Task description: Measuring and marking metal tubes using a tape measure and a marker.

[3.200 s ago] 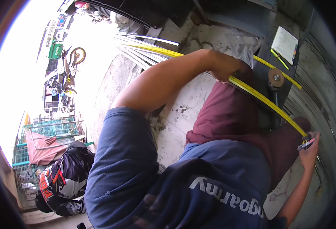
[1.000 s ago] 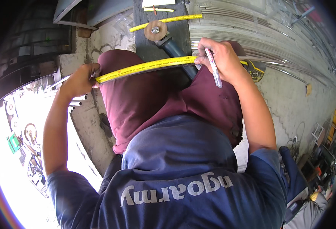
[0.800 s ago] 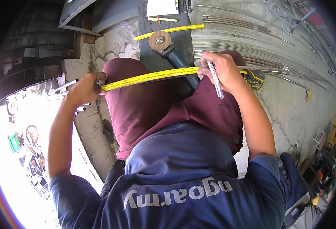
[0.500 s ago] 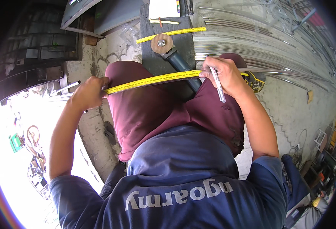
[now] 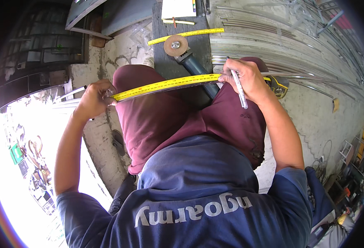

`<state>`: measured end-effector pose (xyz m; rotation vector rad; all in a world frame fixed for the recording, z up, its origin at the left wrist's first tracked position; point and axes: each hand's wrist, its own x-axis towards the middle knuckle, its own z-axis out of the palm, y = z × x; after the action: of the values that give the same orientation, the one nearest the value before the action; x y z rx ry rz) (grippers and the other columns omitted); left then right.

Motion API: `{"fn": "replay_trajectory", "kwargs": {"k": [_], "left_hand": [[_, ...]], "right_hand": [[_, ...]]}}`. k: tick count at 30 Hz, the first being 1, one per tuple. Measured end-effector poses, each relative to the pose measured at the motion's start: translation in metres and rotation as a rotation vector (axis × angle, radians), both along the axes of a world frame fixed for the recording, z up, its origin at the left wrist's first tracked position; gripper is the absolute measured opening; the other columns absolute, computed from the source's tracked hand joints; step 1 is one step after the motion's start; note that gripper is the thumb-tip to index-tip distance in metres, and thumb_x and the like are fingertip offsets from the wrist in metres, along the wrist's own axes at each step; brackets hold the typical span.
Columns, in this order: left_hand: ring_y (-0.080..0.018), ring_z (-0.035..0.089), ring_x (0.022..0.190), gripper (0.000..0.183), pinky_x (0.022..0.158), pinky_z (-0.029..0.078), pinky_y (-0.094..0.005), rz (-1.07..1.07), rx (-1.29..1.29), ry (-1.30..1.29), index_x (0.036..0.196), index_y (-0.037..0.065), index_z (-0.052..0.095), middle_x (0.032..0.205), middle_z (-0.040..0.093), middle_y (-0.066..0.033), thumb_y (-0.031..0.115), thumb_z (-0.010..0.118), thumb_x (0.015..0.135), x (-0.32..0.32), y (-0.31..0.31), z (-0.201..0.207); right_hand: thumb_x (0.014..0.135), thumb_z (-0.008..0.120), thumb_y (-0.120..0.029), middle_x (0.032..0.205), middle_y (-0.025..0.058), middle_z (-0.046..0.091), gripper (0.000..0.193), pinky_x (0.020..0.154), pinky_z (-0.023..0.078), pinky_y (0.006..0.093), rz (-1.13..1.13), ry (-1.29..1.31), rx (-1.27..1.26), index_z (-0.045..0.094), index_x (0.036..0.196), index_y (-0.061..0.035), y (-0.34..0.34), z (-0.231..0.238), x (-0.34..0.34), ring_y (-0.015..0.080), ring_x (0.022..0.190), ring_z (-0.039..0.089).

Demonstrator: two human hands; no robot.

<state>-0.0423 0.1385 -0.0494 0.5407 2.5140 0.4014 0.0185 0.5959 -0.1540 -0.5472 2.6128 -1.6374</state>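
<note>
A yellow tape measure blade (image 5: pixel 165 85) stretches across above my thighs. My left hand (image 5: pixel 94 98) pinches its left part between thumb and fingers. At the right, my right hand (image 5: pixel 244 79) grips the blade with thumb and fingertips, and a whitish pen (image 5: pixel 239 91) is tucked in the same hand, pointing down toward me. Just right of that wrist shows the black and yellow tape measure case (image 5: pixel 278 88). Below the blade and partly covered by it, an angle grinder (image 5: pixel 194 68) with a brown disc (image 5: pixel 176 45) rests on a dark board (image 5: pixel 162 62).
Farther up the board lie another yellow tape strip (image 5: pixel 186 36) and a white notepad (image 5: pixel 178 9) with a yellow pen (image 5: pixel 178 21). Long metal tubes (image 5: pixel 256 51) cover the floor at the right. A grey metal frame (image 5: pixel 124 18) stands at the far left.
The blade has tipped so its marked face shows broader. My left fingers have shifted on its end, and my right hand has moved slightly right with the pen.
</note>
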Motion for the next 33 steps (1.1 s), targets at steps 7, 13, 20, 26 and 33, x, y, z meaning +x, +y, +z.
{"fn": "replay_trajectory", "kwargs": {"k": [7, 13, 20, 26, 33], "left_hand": [[-0.024, 0.057, 0.071, 0.033, 0.067, 0.048, -0.0373, 0.025, 0.068, 0.014, 0.095, -0.003, 0.072, 0.085, 0.062, -0.0123, 0.003, 0.092, 0.069, 0.002, -0.009, -0.006], [-0.0193, 0.06, 0.075, 0.031, 0.07, 0.049, -0.0352, 0.057, 0.132, -0.027, 0.095, -0.003, 0.073, 0.086, 0.066, -0.0093, 0.005, 0.092, 0.072, -0.001, -0.023, -0.012], [-0.0124, 0.058, 0.079, 0.027, 0.075, 0.048, -0.0318, 0.177, 0.232, -0.123, 0.097, 0.0, 0.077, 0.088, 0.071, -0.0039, 0.01, 0.093, 0.077, -0.002, -0.043, -0.028], [-0.0141, 0.062, 0.081, 0.021, 0.076, 0.049, -0.0317, 0.223, 0.219, -0.083, 0.09, -0.002, 0.074, 0.084, 0.07, -0.0052, 0.003, 0.09, 0.077, 0.006, -0.028, -0.024], [-0.0223, 0.068, 0.081, 0.021, 0.076, 0.052, -0.0354, 0.046, 0.199, 0.125, 0.088, -0.002, 0.074, 0.085, 0.071, -0.0103, 0.0, 0.088, 0.074, 0.015, -0.005, -0.016]], "right_hand": [[0.081, 0.085, 0.001, 0.071, 0.0112, 0.065, 0.028, 0.059, 0.051, 0.038, 0.015, 0.018, 0.032, 0.058, 0.085, -0.0029, 0.0, 0.001, -0.001, 0.0274, 0.061, 0.065], [0.081, 0.086, 0.0, 0.071, 0.0107, 0.063, 0.029, 0.059, 0.05, 0.038, 0.016, 0.041, 0.026, 0.057, 0.085, -0.0031, 0.001, 0.002, -0.002, 0.0276, 0.062, 0.065], [0.081, 0.084, 0.003, 0.069, 0.0112, 0.061, 0.029, 0.06, 0.052, 0.0381, 0.029, 0.043, 0.027, 0.056, 0.086, -0.0025, 0.003, 0.002, -0.003, 0.0271, 0.06, 0.063], [0.081, 0.087, -0.001, 0.072, 0.0105, 0.065, 0.031, 0.059, 0.05, 0.037, 0.029, 0.035, 0.022, 0.056, 0.086, -0.0041, 0.004, -0.001, -0.004, 0.0247, 0.06, 0.062], [0.081, 0.087, 0.0, 0.072, 0.0097, 0.065, 0.032, 0.058, 0.049, 0.0365, 0.007, 0.047, 0.026, 0.056, 0.086, -0.0042, 0.004, -0.002, -0.003, 0.0228, 0.06, 0.062]]}}
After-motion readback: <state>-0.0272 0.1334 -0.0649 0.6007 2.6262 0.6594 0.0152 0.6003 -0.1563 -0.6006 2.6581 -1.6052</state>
